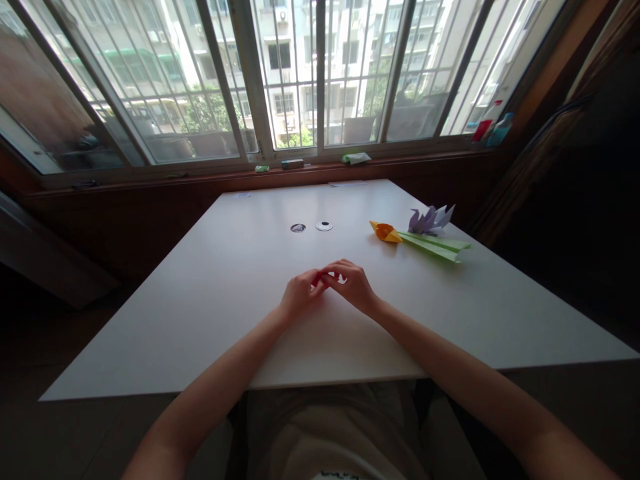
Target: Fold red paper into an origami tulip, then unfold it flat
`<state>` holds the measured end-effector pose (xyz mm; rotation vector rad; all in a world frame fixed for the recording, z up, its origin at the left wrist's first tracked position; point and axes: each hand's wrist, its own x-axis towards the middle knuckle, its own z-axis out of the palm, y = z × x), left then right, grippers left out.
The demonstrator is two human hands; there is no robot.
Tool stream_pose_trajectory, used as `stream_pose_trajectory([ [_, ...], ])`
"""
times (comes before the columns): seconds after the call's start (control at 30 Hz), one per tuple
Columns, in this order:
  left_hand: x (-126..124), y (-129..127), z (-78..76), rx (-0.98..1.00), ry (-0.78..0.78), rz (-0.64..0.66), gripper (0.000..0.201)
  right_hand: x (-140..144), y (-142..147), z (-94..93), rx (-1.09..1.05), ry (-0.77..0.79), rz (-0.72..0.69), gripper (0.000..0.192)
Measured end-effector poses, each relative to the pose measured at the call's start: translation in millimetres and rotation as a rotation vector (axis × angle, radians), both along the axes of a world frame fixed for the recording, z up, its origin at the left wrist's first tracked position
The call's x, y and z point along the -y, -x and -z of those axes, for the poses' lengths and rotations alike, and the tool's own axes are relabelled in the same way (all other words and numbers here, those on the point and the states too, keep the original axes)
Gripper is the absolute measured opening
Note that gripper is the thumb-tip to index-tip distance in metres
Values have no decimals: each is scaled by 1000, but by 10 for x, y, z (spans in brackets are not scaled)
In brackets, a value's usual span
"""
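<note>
My left hand (pixel 303 292) and my right hand (pixel 354 285) meet over the middle of the white table (pixel 200 300). Their fingertips pinch a small red folded piece (pixel 317 281) that looks like paper. The fingers cover most of it, so its shape cannot be made out. Both hands have their fingers closed and bent. To the right of my right hand, apart from it, lie a yellow-orange folded paper boat-like shape (pixel 386 231), a pale green folded paper plane (pixel 437 245) and purple paper cranes (pixel 424 220).
Two round discs (pixel 324 226) (pixel 298 228) are set in the tabletop beyond my hands. Along the sill under the barred window lie a small box (pixel 293 164) and a green-white packet (pixel 356 159). Red and blue bottles (pixel 500 130) stand at the right window corner.
</note>
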<state>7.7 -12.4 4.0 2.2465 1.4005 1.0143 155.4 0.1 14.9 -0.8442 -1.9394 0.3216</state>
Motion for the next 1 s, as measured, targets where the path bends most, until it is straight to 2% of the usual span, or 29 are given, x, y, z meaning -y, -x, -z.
stream_pose_trajectory([
  [0.23, 46, 11, -63, -134, -28, -60, 24, -10, 5, 20, -14, 34, 22, 11],
  [0.53, 50, -18, -60, -122, -57, -93, 19, -14, 8, 29, -72, 135, 61, 8],
  [0.8, 38, -18, -20, -172, -54, -103, 18, -4, 19, 40, -48, 121, 60, 7],
  [1.0, 57, -16, -54, -184, -54, -123, 18, 23, 25, 17, -35, 93, 63, 6],
])
